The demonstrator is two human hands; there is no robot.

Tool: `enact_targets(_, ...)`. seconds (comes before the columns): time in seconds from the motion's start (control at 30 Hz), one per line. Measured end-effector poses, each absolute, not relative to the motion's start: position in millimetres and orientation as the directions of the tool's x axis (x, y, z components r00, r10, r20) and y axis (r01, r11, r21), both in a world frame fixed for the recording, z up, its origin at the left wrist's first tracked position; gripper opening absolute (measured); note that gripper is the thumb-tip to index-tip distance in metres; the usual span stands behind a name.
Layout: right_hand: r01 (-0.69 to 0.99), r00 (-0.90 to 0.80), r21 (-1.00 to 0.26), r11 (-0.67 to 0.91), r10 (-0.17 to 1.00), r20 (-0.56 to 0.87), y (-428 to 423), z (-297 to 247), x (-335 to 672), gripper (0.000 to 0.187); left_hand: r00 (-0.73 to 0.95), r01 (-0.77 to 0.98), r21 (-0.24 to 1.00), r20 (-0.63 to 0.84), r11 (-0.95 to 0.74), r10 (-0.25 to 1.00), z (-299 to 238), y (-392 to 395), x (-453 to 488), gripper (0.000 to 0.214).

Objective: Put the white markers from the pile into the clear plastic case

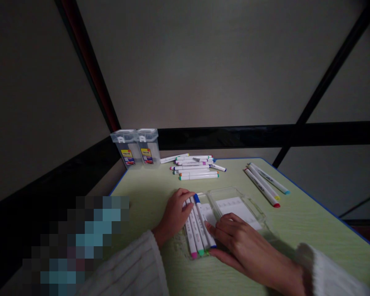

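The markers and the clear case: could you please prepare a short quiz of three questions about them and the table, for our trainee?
1. Multiple choice. In the open clear case, which end colour has the marker nearest to the right hand? (A) pink (B) blue (C) mint green
2. True or false. Two clear boxes stand by the far left corner of the table.
3. Count. How many markers lie in the separate group on the table's right side?

Key: 1. B, the blue-ended marker. 2. True. 3. Three, with red, yellow and light blue ends.
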State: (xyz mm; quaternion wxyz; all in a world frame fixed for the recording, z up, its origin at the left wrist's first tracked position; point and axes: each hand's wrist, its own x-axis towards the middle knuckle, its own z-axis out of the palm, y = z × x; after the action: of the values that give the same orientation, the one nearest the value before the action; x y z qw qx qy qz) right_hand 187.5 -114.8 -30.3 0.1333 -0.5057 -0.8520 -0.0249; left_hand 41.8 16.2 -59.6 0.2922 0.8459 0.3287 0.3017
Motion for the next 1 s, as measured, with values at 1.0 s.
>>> enact_targets(1.0, 0.859, -0.500, 0.030, 0.511, 0.826, 0.261, -111.5, -33.3, 190.0, 0.039, 0.619, 0.367, 0.686, 0.324, -0.628, 0.715, -62.2, 17.4, 41.5, 0.035)
